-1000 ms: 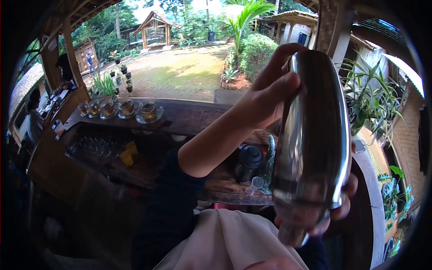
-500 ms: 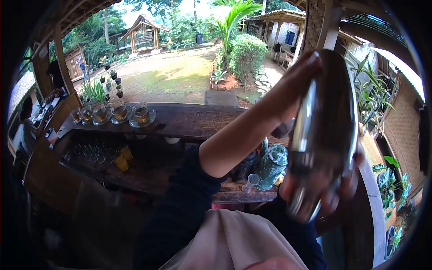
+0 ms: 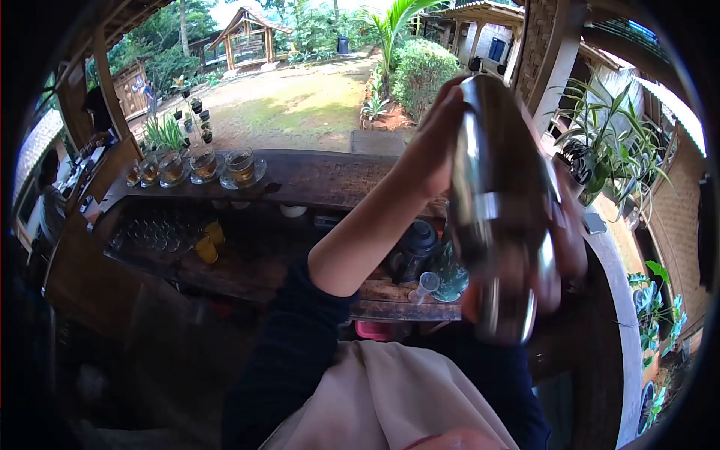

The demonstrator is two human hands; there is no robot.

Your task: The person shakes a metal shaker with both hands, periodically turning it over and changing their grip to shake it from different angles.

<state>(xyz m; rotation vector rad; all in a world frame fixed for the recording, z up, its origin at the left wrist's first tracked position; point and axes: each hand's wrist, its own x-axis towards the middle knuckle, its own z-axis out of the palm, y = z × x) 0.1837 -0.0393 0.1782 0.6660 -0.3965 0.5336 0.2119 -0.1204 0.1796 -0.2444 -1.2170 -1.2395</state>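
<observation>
A shiny metal shaker (image 3: 499, 187) is held up close to the camera, tilted and blurred by motion. My left hand (image 3: 442, 135) grips its upper end, the bare forearm crossing the view. My right hand (image 3: 559, 247) wraps round its lower right part, with fingertips showing at the near end. Behind the shaker, on the counter (image 3: 375, 291), are a green speckled pot (image 3: 450, 274), partly hidden, a dark lidded jug (image 3: 416, 244) and a small clear cup (image 3: 427, 283).
Several glasses of tea on saucers (image 3: 241, 169) line the raised wooden ledge (image 3: 322, 176) at the left. Below are upturned glasses (image 3: 154, 234) and two yellow cups (image 3: 207, 249). A phone (image 3: 594, 223) lies at the right edge. A person (image 3: 51, 199) is at far left.
Both hands have moved left with the shaker, which stays gripped. The view has shifted a little, and more of the dark jug shows.
</observation>
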